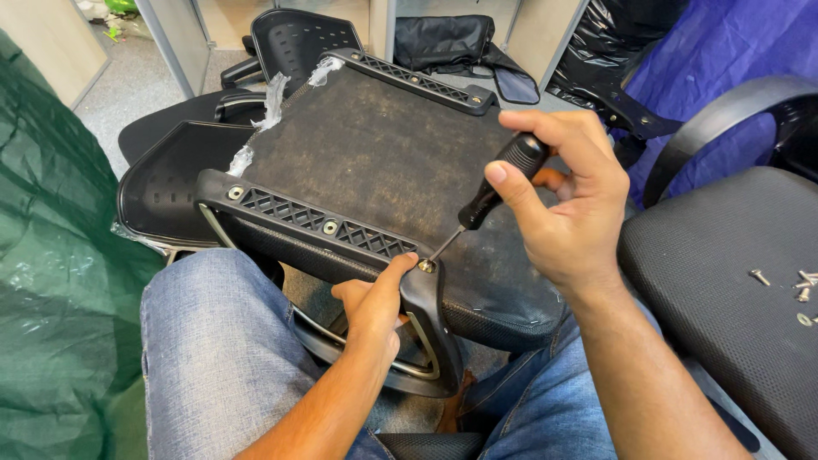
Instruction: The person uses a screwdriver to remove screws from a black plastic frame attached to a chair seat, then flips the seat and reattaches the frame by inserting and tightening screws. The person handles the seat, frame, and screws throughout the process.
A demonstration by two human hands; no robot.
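**Screwdriver seated on the near-corner screw of an upturned chair seat**

The chair seat (375, 162) lies upside down across the person's lap, its dusty fabric underside facing up, with a black plastic rail (315, 223) along its near-left edge and a matching one along the far edge. The right hand (567, 204) is wrapped closed round the black handle of a screwdriver (490, 200), whose thin shaft slants down and left until its tip meets a screw (426, 267) at the near end of the rail. The left hand (375, 302) grips the rail's near corner from below, its thumb lying just beside the screw head, bracing the part.

As I judge it, the step in hand is turning this corner screw; two more screw heads sit further left along the same rail. The next move calls for keeping the tip square in the head and pressing down while turning, with the left thumb kept out of the tip's path should it slip.

Room is tight. The seat overhangs the knees on both sides; a green plastic sheet (51, 255) crowds the left, and another chair's mesh cushion (724, 273) lies close on the right, carrying a few loose screws (797, 285) near its right edge. Other black chair parts (170, 183) lie on the floor beyond the seat. The right elbow has open space towards the near side.
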